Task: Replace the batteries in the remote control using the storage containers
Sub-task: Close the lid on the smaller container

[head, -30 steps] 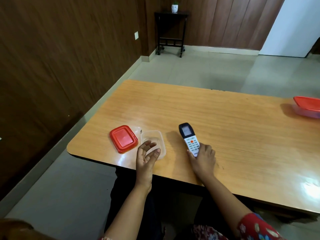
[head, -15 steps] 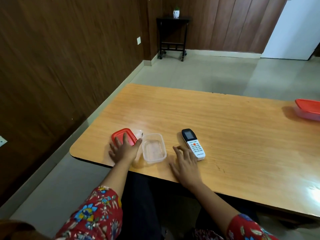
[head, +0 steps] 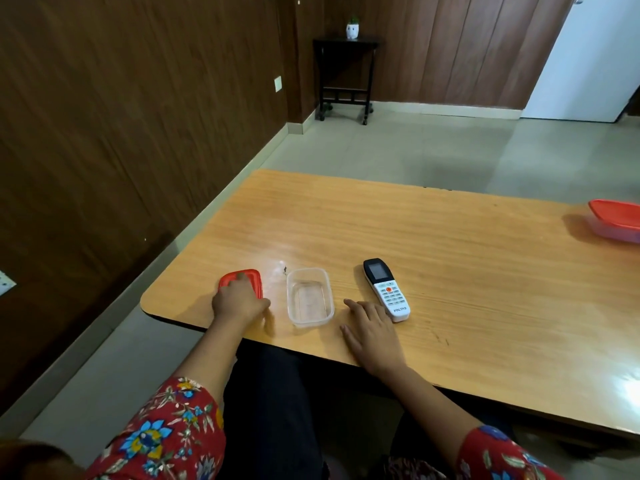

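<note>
A white remote (head: 386, 292) with a black screen end lies face up on the wooden table (head: 433, 237). Left of it stands a clear plastic container (head: 308, 318), open and with nothing visible inside. Its red lid (head: 250, 276) lies flat further left. My left hand (head: 239, 301) covers the near part of that lid, fingers curled over it and thumb at its right edge. My right hand (head: 370, 329) rests palm down on the table, fingers apart, just beside the remote's near end and holding nothing. No batteries are visible.
A second container with a red lid on (head: 614, 220) sits at the table's far right edge. The table's rounded left corner is close to my left hand. A dark side table (head: 346, 74) with a small pot stands against the far wall.
My right hand let go of the remote, which now lies flat, and settled on the table beside it. My left hand moved from the clear container onto the red lid and curled over it.
</note>
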